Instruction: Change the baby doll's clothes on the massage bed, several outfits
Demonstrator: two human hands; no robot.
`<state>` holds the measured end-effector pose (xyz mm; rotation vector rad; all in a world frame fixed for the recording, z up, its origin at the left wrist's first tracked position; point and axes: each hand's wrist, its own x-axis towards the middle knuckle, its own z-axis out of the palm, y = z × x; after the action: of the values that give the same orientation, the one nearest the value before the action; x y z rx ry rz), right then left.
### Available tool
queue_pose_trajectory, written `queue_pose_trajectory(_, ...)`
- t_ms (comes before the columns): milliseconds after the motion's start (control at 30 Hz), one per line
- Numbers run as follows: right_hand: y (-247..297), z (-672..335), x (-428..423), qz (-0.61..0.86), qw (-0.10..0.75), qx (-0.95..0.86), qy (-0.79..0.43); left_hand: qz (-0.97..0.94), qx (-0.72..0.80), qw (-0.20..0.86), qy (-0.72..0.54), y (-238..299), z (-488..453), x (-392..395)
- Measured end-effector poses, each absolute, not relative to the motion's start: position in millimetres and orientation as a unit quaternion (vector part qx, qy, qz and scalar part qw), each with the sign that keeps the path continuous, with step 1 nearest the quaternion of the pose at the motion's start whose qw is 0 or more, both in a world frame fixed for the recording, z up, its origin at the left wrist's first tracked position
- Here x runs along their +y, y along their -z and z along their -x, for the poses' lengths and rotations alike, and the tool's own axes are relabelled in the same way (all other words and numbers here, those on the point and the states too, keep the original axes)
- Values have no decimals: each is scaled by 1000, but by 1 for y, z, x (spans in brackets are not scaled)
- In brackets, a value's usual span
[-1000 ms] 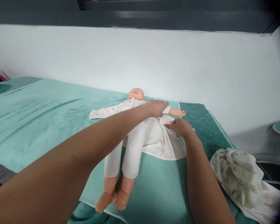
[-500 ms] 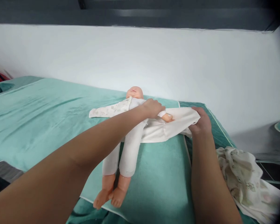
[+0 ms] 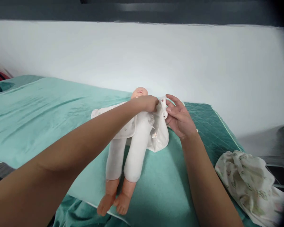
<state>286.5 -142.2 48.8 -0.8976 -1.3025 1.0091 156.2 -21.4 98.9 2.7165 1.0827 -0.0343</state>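
Note:
A baby doll [image 3: 138, 154] with white cloth legs and bare plastic feet lies on its back, its head toward the wall. A white baby shirt [image 3: 162, 135] with small prints is spread around it, one sleeve reaching left. Across the doll's chest, my left hand [image 3: 149, 103] is closed around the doll's arm near the shirt; the arm itself is hidden. My right hand [image 3: 181, 119] pinches the bunched edge of the shirt just right of the left hand, fingertips and thumb on the cloth.
Pale green bedding [image 3: 49, 110] lies under the doll and extends left. A darker green quilted cover [image 3: 203, 123] is at the right. Crumpled printed baby clothing [image 3: 248, 183] lies at the lower right. A white wall [image 3: 142, 53] stands behind the bed.
My right hand has moved left and turned, bringing the stretched cloth in close to my left hand. The doll's hand, visible before, is now hidden. A shirt front now lies over the doll's hip.

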Motion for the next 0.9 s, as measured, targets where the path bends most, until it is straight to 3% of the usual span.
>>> queue_pose_trajectory(100,-47,-276,-145,347,559,-601,-455,-906,390,126,-102,-111,-128,-22)
queue_pose_trajectory(200,-45,-267,-146,306,543,-624,-471,-874,399,211,-182,-116,-105,-30)
queue_pose_trajectory(333,-45,-262,-149,286,492,-676,-467,-869,376,291,-137,-121,-95,-36)
queue_pose_trajectory(433,-50,-259,-152,343,434,-739,-384,-872,350,325,-109,-121,-99,-34)
queue_pose_trajectory(533,-54,-259,-153,423,403,-751,-308,-869,369,283,-169,-115,-105,-30)
queue_pose_trajectory(633,-52,-267,-150,519,429,-696,-248,-851,405,225,-248,-107,-105,-28)
queue_pose_trajectory(733,-49,-280,-146,614,348,-678,-205,-829,433,203,-289,-98,-100,-28)
queue_pose_trajectory(800,-52,-282,-149,627,280,-694,-218,-818,441,207,-305,-92,-97,-28)
queue_pose_trajectory(900,-66,-269,-161,544,285,-733,-292,-805,451,216,-320,-87,-95,-27)
